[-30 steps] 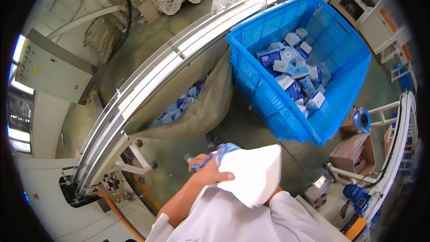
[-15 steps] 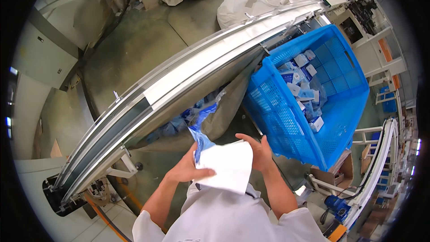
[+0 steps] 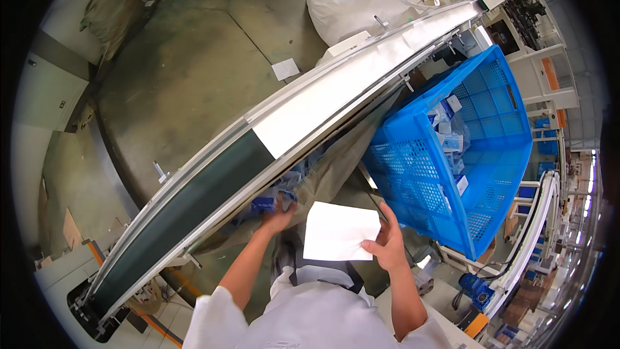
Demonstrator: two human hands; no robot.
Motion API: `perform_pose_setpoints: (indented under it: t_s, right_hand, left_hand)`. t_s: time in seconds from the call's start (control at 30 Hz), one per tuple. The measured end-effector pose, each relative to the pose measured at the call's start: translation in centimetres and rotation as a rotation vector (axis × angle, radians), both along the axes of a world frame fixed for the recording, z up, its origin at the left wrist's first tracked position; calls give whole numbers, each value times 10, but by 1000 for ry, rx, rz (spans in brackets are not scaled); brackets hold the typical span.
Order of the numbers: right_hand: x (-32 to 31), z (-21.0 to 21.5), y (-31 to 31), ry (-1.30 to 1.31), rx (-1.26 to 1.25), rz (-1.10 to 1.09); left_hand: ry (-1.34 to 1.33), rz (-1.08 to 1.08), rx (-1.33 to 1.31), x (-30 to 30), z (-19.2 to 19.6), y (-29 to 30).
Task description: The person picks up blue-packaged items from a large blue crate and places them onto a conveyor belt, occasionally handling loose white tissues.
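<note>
While the right hand (image 3: pixel 389 247) grips a white stack (image 3: pixel 339 229), long axis sideways, left hand's (image 3: pixel 278 218) hold is unclear

We take this place for a factory. We see a long conveyor (image 3: pixel 194 210) with a dark belt, a blue motor (image 3: pixel 476 291) beside a white frame (image 3: pixel 526 239), a large plastic crate (image 3: pixel 413 181) and a bulky white sack (image 3: pixel 339 6) on the bare floor (image 3: pixel 194 84).

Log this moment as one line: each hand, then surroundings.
left hand: at blue wrapping, grip unclear | right hand: holding white stack | nearby: blue crate containing small boxes, conveyor
</note>
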State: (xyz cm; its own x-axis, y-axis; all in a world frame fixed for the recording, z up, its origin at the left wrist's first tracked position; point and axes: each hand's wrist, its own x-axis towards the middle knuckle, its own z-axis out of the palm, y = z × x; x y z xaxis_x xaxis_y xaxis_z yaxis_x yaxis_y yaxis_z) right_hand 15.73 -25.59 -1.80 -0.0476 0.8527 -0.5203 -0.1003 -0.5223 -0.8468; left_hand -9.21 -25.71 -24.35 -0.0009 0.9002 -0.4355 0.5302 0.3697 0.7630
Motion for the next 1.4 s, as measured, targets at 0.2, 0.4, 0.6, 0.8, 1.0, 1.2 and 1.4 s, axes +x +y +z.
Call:
perform_pose_setpoints:
  t_s: [0.2,0.4,0.6,0.8,1.0,1.2,1.4]
  right_hand:
    - [-1,62,10,-256,61,-152]
    - [22,49,-1,-304,-106,-351]
    - [54,-3,-9,-221,-253,-50]
    - [84,-19,-24,69,-148,-117]
    - [138,2,-26,330,56,-293]
    - [161,10,-48,-148,195,-155]
    - [110,42,-91,-888,977,95]
  left_hand:
    - [401,-205,54,38,-117,73]
    - [205,-329,-281,27,-146,96]
    - [-14,-322,-477,16,-141,91]
    - [-288,-286,-631,32,-85,79]
    - [-11,-202,-6,39,59,10]
    - [-457,289,171,111,212,-66]
    - [-863,283,233,221,230,-136]
